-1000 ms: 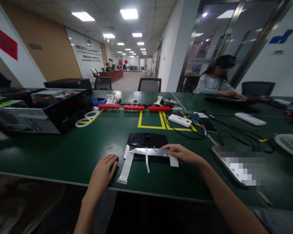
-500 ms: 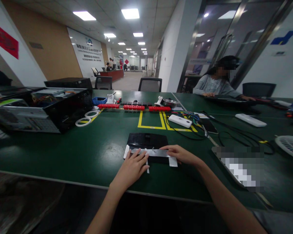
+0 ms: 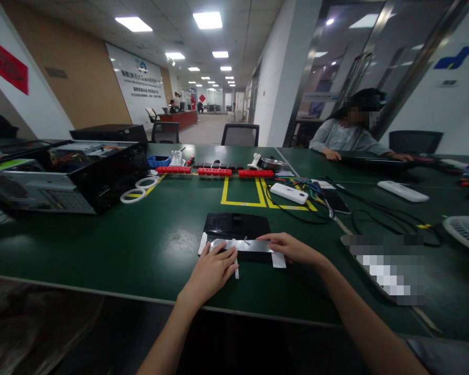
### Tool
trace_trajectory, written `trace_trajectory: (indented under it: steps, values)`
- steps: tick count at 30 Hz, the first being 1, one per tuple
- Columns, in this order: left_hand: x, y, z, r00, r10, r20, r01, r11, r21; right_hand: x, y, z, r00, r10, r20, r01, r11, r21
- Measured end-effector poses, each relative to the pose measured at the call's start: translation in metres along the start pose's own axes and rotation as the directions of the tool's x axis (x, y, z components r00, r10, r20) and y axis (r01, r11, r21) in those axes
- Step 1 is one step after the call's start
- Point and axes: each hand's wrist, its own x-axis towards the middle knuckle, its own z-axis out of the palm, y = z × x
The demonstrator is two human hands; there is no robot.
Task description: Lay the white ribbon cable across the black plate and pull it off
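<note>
Your counter (image 3: 140, 250) carries an open PC case (image 3: 84, 185) at left and, before you, a black panel (image 3: 219, 224). A metal strip (image 3: 256, 246) lies over the panel's near part. Your left hand (image 3: 214, 264) lies on its left portion, fingers slightly spread; your right hand (image 3: 293, 248) keeps narrow fingers at its right end, pinch unclear.

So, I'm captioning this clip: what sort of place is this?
Probably an office with an electronics workbench: an open computer case sits on the green table, with a mesh-backed chair and red desk beyond.
</note>
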Motion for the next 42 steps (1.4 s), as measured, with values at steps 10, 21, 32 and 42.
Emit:
trace_trajectory:
  steps: [10,21,32,42]
  values:
    - [0.002,0.001,-0.001,0.999,-0.047,-0.011,0.046,0.998,-0.042,0.000,0.000,0.000,1.000,0.002,-0.002,-0.002,1.000,0.002]
    - [-0.008,-0.011,-0.016,0.994,-0.096,-0.057,0.082,0.974,-0.210,0.001,0.003,-0.001,1.000,-0.003,-0.001,0.003,1.000,-0.007]
    - [-0.060,-0.057,-0.003,0.933,-0.308,-0.185,0.286,0.949,-0.134,-0.001,-0.002,-0.001,1.000,0.015,0.000,-0.015,1.000,-0.023]
    - [-0.063,-0.053,0.001,0.936,-0.298,-0.189,0.295,0.955,-0.044,0.000,-0.002,0.000,0.999,-0.022,-0.031,0.023,0.999,0.024]
